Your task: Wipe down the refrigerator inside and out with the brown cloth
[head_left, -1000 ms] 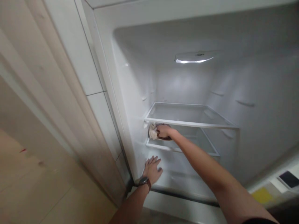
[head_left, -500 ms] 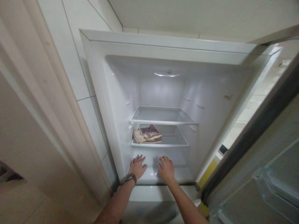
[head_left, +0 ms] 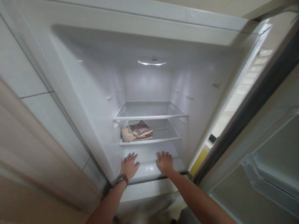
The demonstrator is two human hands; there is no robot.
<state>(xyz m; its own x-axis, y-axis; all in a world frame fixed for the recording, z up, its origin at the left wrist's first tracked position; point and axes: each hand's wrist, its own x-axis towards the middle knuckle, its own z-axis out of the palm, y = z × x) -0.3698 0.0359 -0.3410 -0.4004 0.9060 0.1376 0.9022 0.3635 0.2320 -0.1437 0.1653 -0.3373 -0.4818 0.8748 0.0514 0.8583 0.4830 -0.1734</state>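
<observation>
Left hand (head_left: 130, 166) is spread wide, palm down, at the left of the fridge floor (head_left: 149, 169); we can't tell how firmly it presses. Right hand (head_left: 165, 161) sits to the right on the same floor, fingers loosely bent and slightly apart; we can't see under its palm. We see a dark watch (head_left: 123, 179) on the left wrist.

Cloth (head_left: 139, 131): brown with beige edging, folded, lying on the left part of the lower shelf (head_left: 164, 135), well apart from both hands, on their far side. We have its beige end toward the left wall and its near edge by the shelf's front rim. Upper shelf (head_left: 149, 109), clear with white trim, is above the cloth.

Farther back and higher, we see a lit lamp (head_left: 151, 62). Fridge door (head_left: 268, 186) stands open on the right; we mark a yellow panel (head_left: 198, 161) just beside it and wall tiles (head_left: 56, 121) on the left.
</observation>
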